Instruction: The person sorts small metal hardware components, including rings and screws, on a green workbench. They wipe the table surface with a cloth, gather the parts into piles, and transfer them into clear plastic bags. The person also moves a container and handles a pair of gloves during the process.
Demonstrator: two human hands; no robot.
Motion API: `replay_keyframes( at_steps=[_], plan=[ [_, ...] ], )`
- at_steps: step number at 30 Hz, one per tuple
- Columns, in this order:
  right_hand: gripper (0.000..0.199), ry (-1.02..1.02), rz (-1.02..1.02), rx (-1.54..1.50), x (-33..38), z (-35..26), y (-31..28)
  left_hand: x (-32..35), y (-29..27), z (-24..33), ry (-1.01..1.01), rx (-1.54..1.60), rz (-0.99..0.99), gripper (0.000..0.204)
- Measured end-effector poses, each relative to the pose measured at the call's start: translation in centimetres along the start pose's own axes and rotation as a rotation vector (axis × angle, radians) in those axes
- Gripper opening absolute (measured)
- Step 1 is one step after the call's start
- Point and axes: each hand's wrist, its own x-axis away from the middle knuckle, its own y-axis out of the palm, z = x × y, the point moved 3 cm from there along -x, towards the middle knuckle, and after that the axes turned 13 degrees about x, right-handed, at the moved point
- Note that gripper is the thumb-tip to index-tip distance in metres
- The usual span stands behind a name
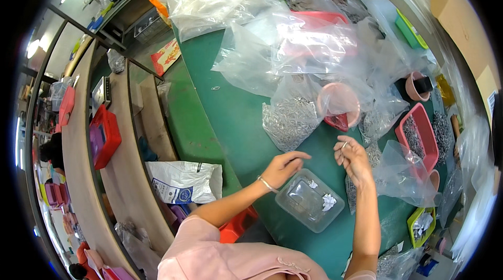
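My left hand [285, 169] hovers at the upper left corner of a clear plastic tub [293, 212], its fingers curled and thumb close to the index finger. Anything between those fingertips is too small to make out. Up and right of the tub, my right hand [352, 160] is raised with bent fingers drawn together. A tiny shiny piece shows at its fingers; whether it is a ring or a held part I cannot tell. Crumpled white scraps [328, 202] lie in the tub. Just beyond my hands, a clear bag [290, 122] is full of small silvery metal parts.
A pink bowl [351, 103] stands behind the bag, partly under plastic. To the right are a pink tray [432, 146] of metal parts and a yellow-green basket [414, 230]. Large clear bags [220, 2] cover the far table. Shelves [118, 138] and a white sack [207, 180] are left.
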Motion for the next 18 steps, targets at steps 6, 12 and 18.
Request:
replay_keyframes(
  at_steps=[6,12,18],
  plan=[
    [0.024,-0.357,-0.216,0.320,-2.4,-7.1,7.6,2.6,-12.4,-7.3,0.336,-0.277,0.787,0.016],
    [0.013,-1.126,-0.224,0.564,-11.6,-16.0,22.5,3.3,-14.5,-11.1,0.471,-0.362,0.963,0.012],
    [0.009,-1.098,0.069,1.703,-20.5,-14.6,26.5,3.7,-13.1,-10.3,0.584,-0.533,0.877,0.015]
  ],
)
